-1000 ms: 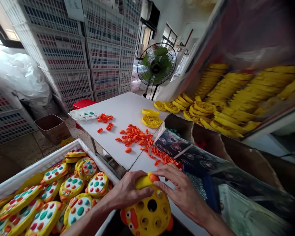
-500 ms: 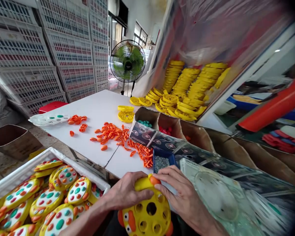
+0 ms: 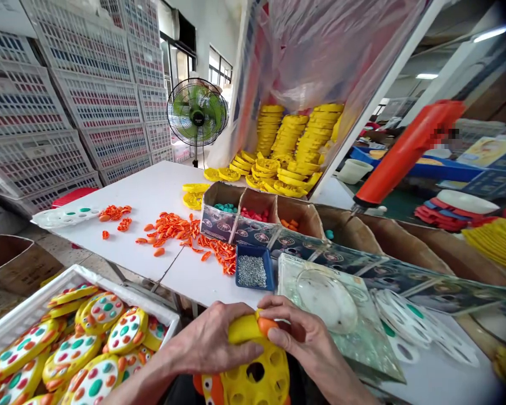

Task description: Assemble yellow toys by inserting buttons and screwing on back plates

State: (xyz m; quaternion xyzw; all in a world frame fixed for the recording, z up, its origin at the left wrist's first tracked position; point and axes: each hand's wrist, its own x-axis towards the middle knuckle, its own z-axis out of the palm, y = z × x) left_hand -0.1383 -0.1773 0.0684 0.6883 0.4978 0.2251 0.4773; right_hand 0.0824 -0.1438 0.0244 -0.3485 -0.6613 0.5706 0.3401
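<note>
Across a white table (image 3: 147, 194) lie orange pieces (image 3: 171, 228); the left hand (image 3: 219, 334) grips a yellow toy (image 3: 275, 360), the right hand (image 3: 301, 332) pinching an orange part (image 3: 266, 326) at its edge.

Standing here, I'm seeing a white desk (image 3: 208, 286) bearing a blue tray (image 3: 253, 251) of small metal pieces (image 3: 252, 272). Left of the tray, orange parts (image 3: 172, 228) are lying scattered. Behind it, a divided cardboard box (image 3: 257, 230) is standing; right of it, a clear package (image 3: 333, 315) and perforated white plates (image 3: 398, 306) are resting.
</note>
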